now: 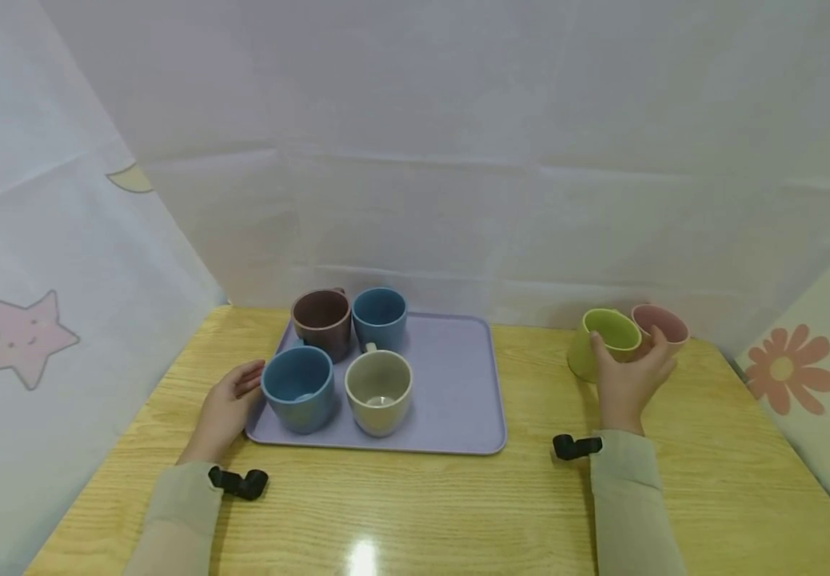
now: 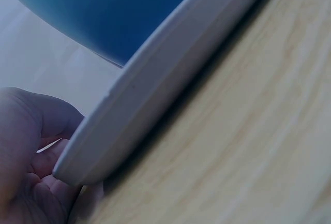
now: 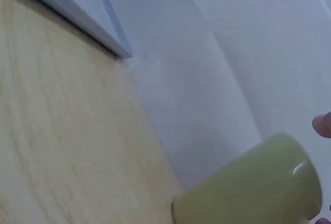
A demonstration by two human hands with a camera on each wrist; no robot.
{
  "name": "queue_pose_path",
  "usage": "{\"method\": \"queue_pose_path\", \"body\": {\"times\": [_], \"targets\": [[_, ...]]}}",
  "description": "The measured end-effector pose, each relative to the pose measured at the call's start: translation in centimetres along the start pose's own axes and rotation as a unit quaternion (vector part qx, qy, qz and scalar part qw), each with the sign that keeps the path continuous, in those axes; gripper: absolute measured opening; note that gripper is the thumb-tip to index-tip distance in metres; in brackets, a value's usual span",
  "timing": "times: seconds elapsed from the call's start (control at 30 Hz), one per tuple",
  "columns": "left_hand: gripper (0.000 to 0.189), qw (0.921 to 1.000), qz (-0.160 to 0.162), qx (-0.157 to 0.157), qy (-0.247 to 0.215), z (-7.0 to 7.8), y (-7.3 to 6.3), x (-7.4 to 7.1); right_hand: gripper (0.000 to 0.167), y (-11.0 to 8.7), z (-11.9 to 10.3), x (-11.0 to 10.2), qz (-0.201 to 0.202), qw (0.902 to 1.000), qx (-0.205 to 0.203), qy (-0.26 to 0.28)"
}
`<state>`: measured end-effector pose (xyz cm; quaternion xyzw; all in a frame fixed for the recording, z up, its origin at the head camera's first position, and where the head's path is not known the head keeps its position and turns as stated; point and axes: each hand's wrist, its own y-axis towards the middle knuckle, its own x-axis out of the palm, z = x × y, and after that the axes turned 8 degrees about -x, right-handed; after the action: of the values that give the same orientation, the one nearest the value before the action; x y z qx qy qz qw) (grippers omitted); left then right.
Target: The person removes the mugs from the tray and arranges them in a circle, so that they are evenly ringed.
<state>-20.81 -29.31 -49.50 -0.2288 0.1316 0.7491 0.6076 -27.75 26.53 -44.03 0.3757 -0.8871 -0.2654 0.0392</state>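
Note:
A lavender tray (image 1: 451, 376) on the wooden table carries several mugs: a brown one (image 1: 322, 322), a blue one (image 1: 380, 317), a second blue one (image 1: 298, 387) and a cream one (image 1: 378, 391). My left hand (image 1: 226, 408) rests with straight fingers against the tray's left edge, beside the front blue mug. The left wrist view shows the tray rim (image 2: 170, 84), that blue mug (image 2: 114, 6) and my left hand (image 2: 26, 146) at the corner. My right hand (image 1: 627, 380) grips a tilted green mug (image 1: 605, 336) at the right. The green mug (image 3: 253, 182) also fills the right wrist view.
A pink mug (image 1: 663, 322) stands right behind the green one, touching my fingers. White cloth walls with star and flower prints close in the table (image 1: 415, 504) at the back and sides. Bare wood lies between the tray and the green mug.

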Motion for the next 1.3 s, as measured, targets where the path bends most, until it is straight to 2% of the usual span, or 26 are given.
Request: {"method": "queue_pose_path", "body": {"times": [0.13,0.27,0.53,0.8,0.93,1.17,1.3], "targets": [[0.05,1.0,-0.001,-0.001,-0.003,-0.1,0.1,0.1,0.073,0.2,-0.8,0.2,0.019,0.9988,-0.043,-0.015],[0.05,1.0,-0.002,-0.006,-0.003,0.0,0.0,0.0,0.065,0.2,-1.8,0.3,0.016,0.9968,-0.078,-0.003],[0.05,0.9999,0.0,-0.015,-0.007,0.0,0.0,0.0,0.061,-1.0,-4.2,0.9,-0.057,0.9927,-0.086,0.062],[0.051,0.9998,-0.002,-0.018,-0.009,0.0,-0.1,0.0,0.055,-2.4,-5.5,2.1,-0.133,0.9778,-0.118,0.112],[0.051,0.9997,-0.008,-0.021,-0.01,0.1,-0.1,0.0,0.051,-3.3,-6.0,2.6,-0.169,0.9667,-0.125,0.146],[0.051,0.9996,-0.014,-0.022,-0.014,0.1,-0.1,0.2,0.049,-4.4,-6.8,3.5,-0.21,0.9502,-0.129,0.191],[0.051,0.9996,-0.012,-0.021,-0.012,0.1,-0.1,0.2,0.047,-5.1,-7.1,3.8,-0.238,0.9371,-0.129,0.22]]}}
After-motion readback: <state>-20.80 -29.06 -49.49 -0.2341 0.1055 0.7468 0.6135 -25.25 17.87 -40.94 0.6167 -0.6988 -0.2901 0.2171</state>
